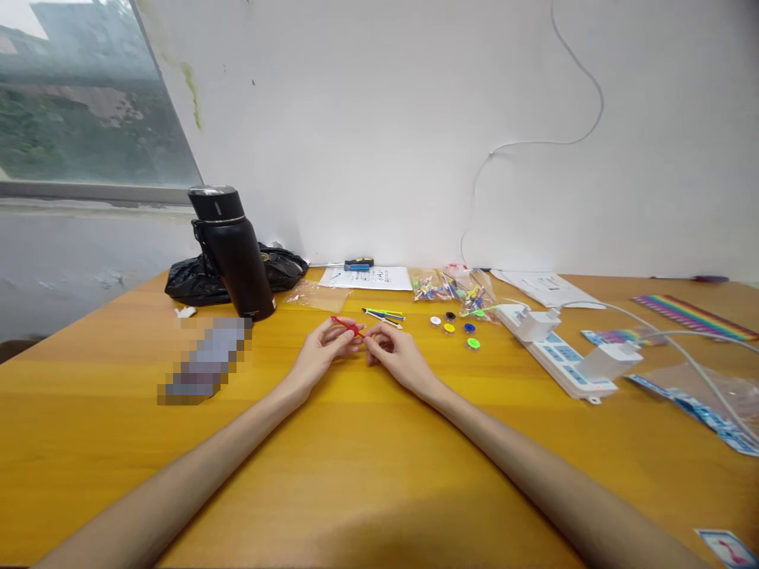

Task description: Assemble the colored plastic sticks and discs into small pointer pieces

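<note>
Close together above the wooden table [356, 458], both hands hold a small, thin red plastic piece [354, 330] with a rounder middle. My left hand [327, 346] is closed on its left part, one pointed end sticking out past the fingers. My right hand [392, 349] pinches the other tip between thumb and fingers. Fingers hide some of the piece. Just beyond lie several thin blue, yellow-green, white and black pieces [385, 317]. To their right sit several small round discs, among them a green disc [473, 344] and a yellow disc [449, 329].
A black bottle [237, 261] stands back left before a black plastic bag [190, 280]; a pixelated object [207, 359] lies nearer. Screwdriver [359, 265], paper [379, 277] and bags of small parts [436, 286] line the wall. Right: power strip [557, 363] with chargers, cables, rainbow-striped strip [693, 316].
</note>
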{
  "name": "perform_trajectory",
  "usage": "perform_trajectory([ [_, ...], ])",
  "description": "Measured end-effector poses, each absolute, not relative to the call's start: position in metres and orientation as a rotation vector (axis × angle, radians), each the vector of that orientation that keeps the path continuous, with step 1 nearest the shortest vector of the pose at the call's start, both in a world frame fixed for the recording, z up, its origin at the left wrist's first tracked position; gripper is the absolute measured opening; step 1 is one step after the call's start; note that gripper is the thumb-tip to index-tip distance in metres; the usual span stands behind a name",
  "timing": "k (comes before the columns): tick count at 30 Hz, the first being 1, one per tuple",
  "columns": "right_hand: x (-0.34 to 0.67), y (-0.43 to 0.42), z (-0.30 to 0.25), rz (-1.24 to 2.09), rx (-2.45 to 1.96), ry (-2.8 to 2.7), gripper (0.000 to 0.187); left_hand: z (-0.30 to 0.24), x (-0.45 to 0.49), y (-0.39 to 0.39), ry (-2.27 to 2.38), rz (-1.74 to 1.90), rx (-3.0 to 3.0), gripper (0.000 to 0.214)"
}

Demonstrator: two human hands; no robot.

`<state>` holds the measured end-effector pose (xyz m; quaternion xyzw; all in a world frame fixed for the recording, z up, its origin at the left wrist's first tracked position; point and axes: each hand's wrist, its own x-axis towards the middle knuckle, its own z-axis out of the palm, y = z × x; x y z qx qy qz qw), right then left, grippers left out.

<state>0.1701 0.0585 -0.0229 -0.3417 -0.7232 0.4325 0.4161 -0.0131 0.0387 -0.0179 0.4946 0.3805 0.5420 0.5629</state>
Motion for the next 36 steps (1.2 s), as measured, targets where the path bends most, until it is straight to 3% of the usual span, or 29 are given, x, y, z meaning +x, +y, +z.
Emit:
perform_trajectory([
  [8,0.1707,0.0588,-0.0203,1.237,-0.751,-1.819,0.034,-0.0186,-0.0127,0.0382,0.895,1.274,1.169,0.037],
  [19,0.1744,0.0616,-0.0162,0.874,-0.872,-1.762,0.027,-0.0198,-0.0168,0.0397,0.94,1.248,1.164,0.04],
  [29,0.1737,0.0632,-0.0193,1.038,-0.821,-1.744,0.026,-0.0167,-0.0159,0.0377,0.96,1.229,1.154,0.044],
  [36,0.1748,0.0599,-0.0182,0.836,-0.835,-1.712,0.019,-0.0139,-0.0143,0.0349,0.949,1.198,1.168,0.043],
])
